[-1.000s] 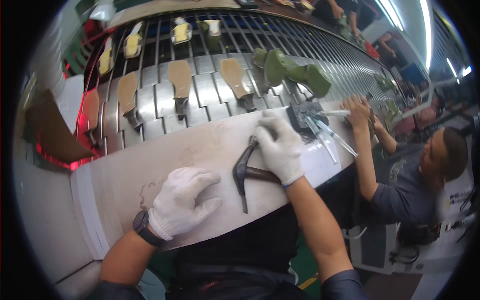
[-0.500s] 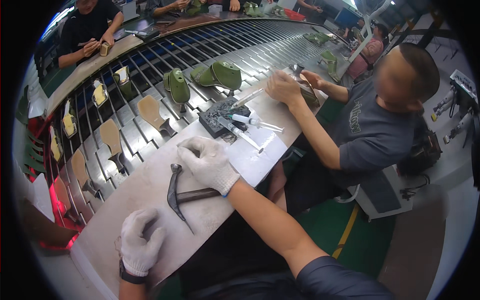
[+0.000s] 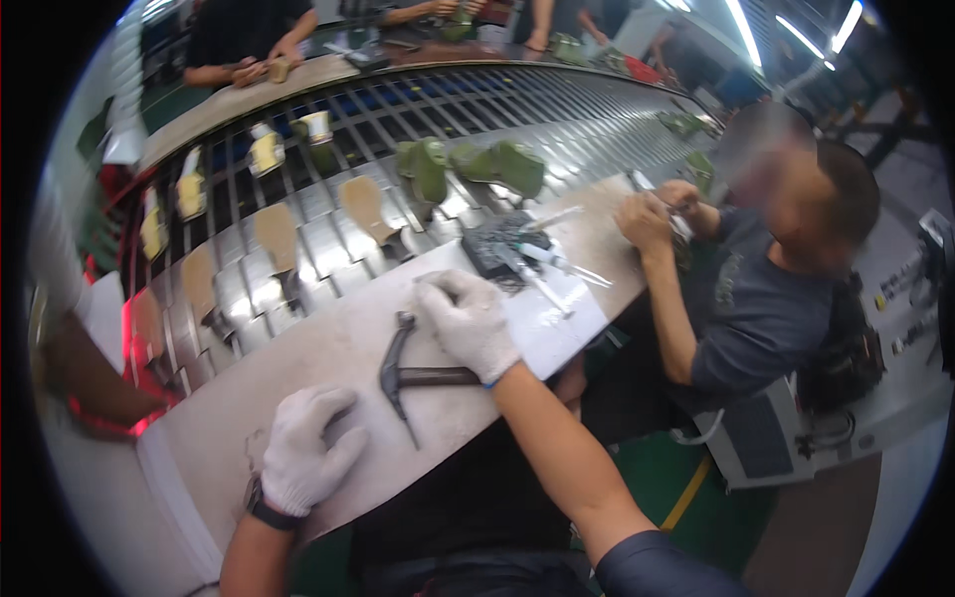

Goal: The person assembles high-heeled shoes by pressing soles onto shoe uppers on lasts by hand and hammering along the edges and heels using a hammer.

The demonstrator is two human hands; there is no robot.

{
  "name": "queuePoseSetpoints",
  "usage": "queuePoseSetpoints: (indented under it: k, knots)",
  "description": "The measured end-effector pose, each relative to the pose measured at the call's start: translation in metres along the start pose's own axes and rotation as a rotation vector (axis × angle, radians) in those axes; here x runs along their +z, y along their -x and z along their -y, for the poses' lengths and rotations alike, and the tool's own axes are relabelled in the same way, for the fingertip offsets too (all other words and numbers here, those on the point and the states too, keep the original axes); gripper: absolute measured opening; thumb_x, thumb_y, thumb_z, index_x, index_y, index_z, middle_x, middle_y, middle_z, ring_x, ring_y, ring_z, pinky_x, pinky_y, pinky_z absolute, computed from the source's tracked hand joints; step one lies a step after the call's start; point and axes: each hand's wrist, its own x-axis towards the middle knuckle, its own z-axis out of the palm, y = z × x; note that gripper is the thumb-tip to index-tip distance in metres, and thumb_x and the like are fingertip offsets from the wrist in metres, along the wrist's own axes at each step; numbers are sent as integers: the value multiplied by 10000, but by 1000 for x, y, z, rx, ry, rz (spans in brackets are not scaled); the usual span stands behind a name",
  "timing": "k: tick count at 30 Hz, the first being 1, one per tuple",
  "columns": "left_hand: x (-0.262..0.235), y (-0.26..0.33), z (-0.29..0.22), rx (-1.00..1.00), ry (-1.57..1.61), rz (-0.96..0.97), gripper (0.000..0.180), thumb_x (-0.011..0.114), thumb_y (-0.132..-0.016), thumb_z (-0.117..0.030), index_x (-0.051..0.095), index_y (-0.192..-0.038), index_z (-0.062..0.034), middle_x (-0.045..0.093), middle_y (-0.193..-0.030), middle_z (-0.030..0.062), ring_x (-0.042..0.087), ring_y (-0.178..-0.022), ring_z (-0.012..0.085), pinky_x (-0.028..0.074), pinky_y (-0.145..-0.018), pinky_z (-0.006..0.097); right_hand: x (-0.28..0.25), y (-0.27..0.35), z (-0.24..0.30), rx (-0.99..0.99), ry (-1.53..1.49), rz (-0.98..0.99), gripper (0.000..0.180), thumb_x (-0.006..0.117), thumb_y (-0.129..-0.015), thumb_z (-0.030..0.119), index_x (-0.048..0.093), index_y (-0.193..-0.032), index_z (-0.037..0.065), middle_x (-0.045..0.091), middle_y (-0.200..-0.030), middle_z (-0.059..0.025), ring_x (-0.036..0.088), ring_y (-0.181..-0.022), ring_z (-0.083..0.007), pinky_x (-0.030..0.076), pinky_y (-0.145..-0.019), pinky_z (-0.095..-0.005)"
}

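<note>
My left hand (image 3: 310, 453), in a white knit glove, rests on the pale work board (image 3: 343, 353) near its front edge. Its fingers are curled loosely, thumb apart, around nothing. My right hand (image 3: 468, 320), gloved alike, sits farther right with thumb and fingers brought together in a loop; nothing shows in it. Between the hands lies a hammer (image 3: 435, 376) with a long curved metal head and a dark handle. The handle's end reaches below my right wrist. Just beyond my right hand, syringes (image 3: 562, 265) lean on a dark, rough block (image 3: 485, 251).
Beyond the board runs a slatted metal conveyor (image 3: 328, 254) carrying tan shoe bottoms (image 3: 276, 237), yellow-and-white pieces (image 3: 191, 184) and green shoes (image 3: 499, 167). A co-worker (image 3: 756, 308) sits close on my right, hands over the board's end. Other people work across the conveyor.
My view has swung, so the whole scene sits farther right in it. My hands and the hammer keep about the same places on the board. The neighbour's hands have drawn together.
</note>
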Motion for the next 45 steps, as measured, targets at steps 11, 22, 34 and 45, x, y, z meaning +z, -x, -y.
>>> queuePoseSetpoints:
  k: [11,22,34,45]
  knots:
    - [-3,-3,4,100,-19,11,391,844,-884,-252,763,-1204,-44,771,-1154,149,714,-1069,366,546,-978,482,6,-3,-13,-181,-10,-116,211,745,-1049,176,818,-1071,-21,705,-730,-22,602,-515,-80,469,-474,-280]
    - [-7,-2,1,108,-45,4,369,842,-895,-259,769,-1187,-47,776,-1117,143,714,-1028,364,540,-948,473,5,3,18,102,-6,-59,219,743,-1035,180,820,-1056,-24,768,-811,-68,692,-650,-110,551,-599,-296]
    - [-3,-6,-2,67,-14,52,348,860,-843,-190,778,-1150,-48,780,-1114,148,716,-1043,374,531,-969,479,2,3,9,-40,100,-12,216,739,-992,179,806,-1012,-26,814,-1041,-174,786,-965,-268,608,-879,-376]
    - [2,-8,-8,-12,-69,47,340,764,-785,-32,739,-1122,14,738,-1126,184,693,-1047,355,566,-956,430,4,-4,4,-56,52,-66,221,750,-965,215,764,-878,12,750,-879,-185,752,-831,-350,586,-770,-448]
